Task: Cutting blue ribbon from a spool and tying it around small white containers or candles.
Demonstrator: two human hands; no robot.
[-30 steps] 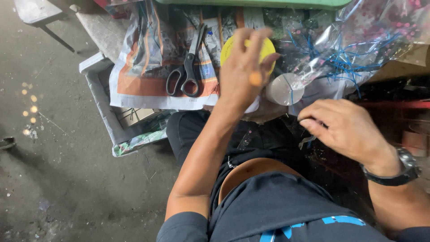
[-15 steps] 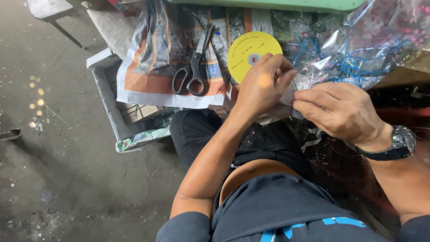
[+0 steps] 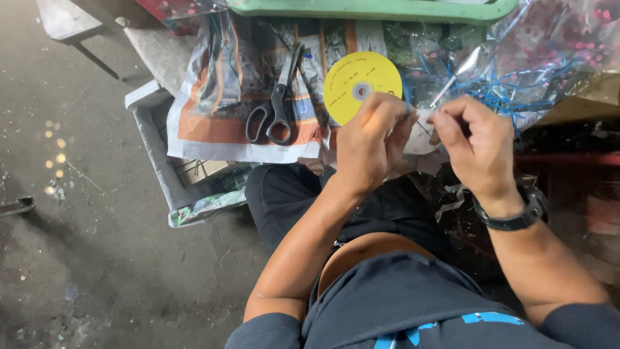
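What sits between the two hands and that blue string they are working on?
Nothing visible. Both the left hand and the right hand already pinch the blue string. The yellow disc and scissors lie beside.

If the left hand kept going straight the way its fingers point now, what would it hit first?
Most likely the yellow disc: the left hand points up-frame and its fingertips already overlap the disc's lower edge. Whether they touch it is unclear from this view.
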